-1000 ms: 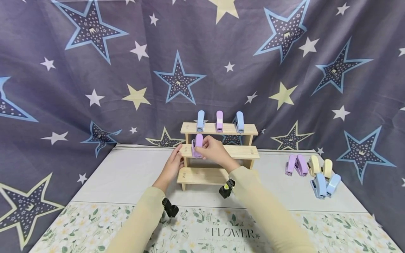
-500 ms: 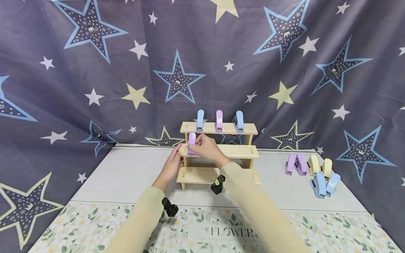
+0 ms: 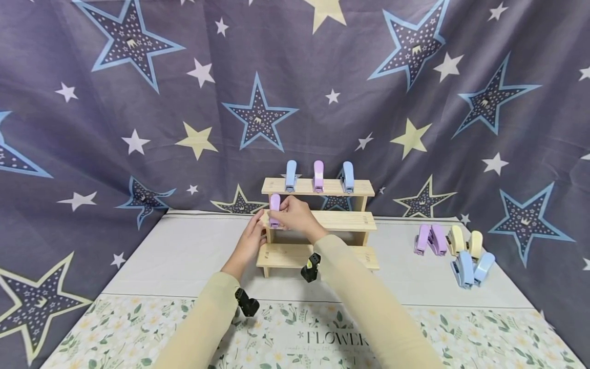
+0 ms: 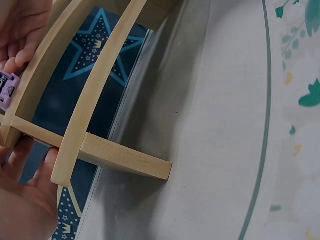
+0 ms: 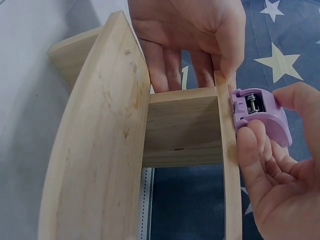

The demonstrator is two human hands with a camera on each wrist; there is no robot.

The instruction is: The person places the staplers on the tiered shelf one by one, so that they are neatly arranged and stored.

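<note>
My right hand [image 3: 298, 215] pinches a purple stapler [image 3: 274, 209] at the left end of the middle step of a wooden three-step rack [image 3: 343, 220]. In the right wrist view the stapler [image 5: 262, 112] stands with its base against the board, thumb and fingers on either side. My left hand [image 3: 251, 238] holds the rack's left end; in the right wrist view the left hand [image 5: 192, 30] has its fingers behind the side board and its thumb at the middle step's edge. On the top step stand a blue stapler [image 3: 291, 176], a purple stapler [image 3: 318, 177] and another blue stapler [image 3: 348, 177].
Right of the rack, on the white tabletop [image 3: 193, 256], stand several more staplers: purple ones [image 3: 437, 240], yellow ones [image 3: 475, 245] and blue ones [image 3: 484, 269]. A floral cloth [image 3: 115, 333] covers the table's front. Star-printed fabric [image 3: 276, 61] hangs behind.
My right hand has moved the purple stapler left along the middle step to its end, and the stapler has turned to face forward. The left hand stays on the rack.
</note>
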